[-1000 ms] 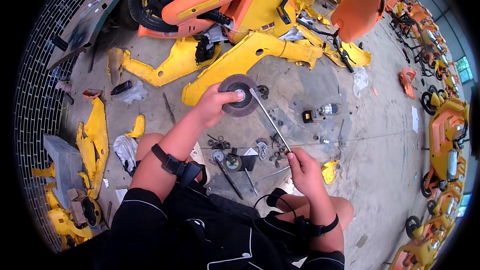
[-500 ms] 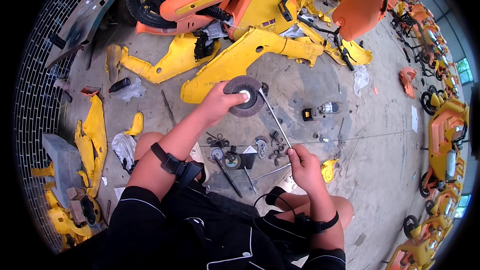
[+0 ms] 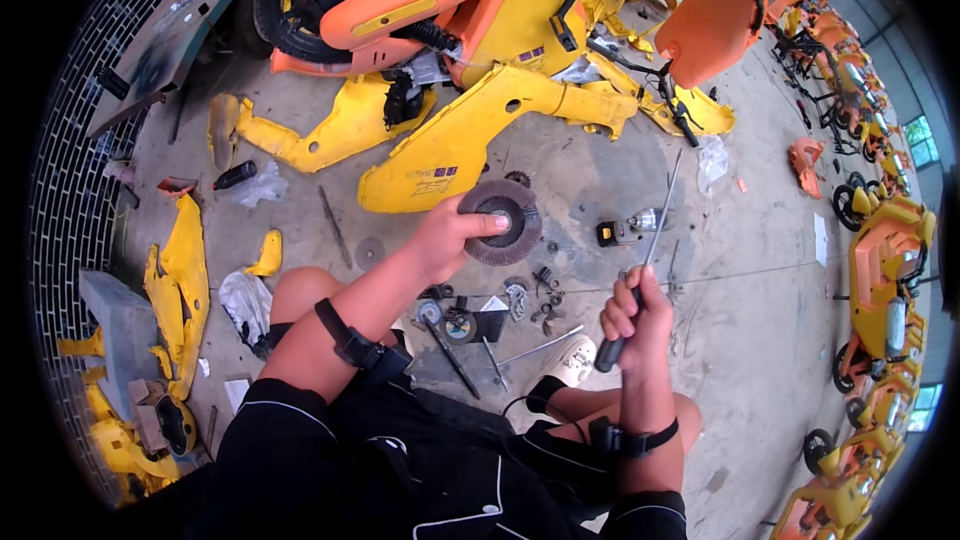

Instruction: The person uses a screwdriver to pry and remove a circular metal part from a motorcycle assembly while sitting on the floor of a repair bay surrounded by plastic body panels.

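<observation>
Head view shows your left hand closed around the edge of a round grey disc, thumb across its face, holding it off the concrete floor. Your right hand is fisted on the dark handle of a long screwdriver, its shaft pointing up and away. Below the disc lie small bolts and parts; beyond it a yellow panel. The disc looks stiff and fairly light, probably gritty; grip the rim, I'd judge. The screwdriver is rigid; hold its handle.
</observation>
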The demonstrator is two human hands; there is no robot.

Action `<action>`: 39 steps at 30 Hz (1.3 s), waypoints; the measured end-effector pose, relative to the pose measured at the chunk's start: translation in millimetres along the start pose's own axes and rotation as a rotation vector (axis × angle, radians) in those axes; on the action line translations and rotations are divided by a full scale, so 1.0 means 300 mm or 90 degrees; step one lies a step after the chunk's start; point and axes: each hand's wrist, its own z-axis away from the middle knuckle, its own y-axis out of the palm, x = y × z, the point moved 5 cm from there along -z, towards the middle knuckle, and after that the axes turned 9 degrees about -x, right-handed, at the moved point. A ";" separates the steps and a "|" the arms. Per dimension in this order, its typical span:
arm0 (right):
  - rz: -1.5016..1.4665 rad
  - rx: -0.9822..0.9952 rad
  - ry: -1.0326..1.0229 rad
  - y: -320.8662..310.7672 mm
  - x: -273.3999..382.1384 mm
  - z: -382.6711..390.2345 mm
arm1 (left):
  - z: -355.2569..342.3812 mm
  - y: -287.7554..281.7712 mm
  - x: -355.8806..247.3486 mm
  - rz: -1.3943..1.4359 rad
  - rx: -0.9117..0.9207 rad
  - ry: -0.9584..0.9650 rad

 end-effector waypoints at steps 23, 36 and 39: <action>0.865 0.059 -0.262 -0.026 -0.007 0.047 | -0.029 -0.044 -0.071 -0.168 -0.069 0.091; 0.283 -0.152 -0.217 -0.125 0.206 0.042 | 0.048 -0.085 -0.072 -0.302 0.020 -0.021; 0.454 -0.082 -0.140 -0.092 0.089 0.033 | 0.031 -0.087 -0.087 -0.156 0.012 -0.022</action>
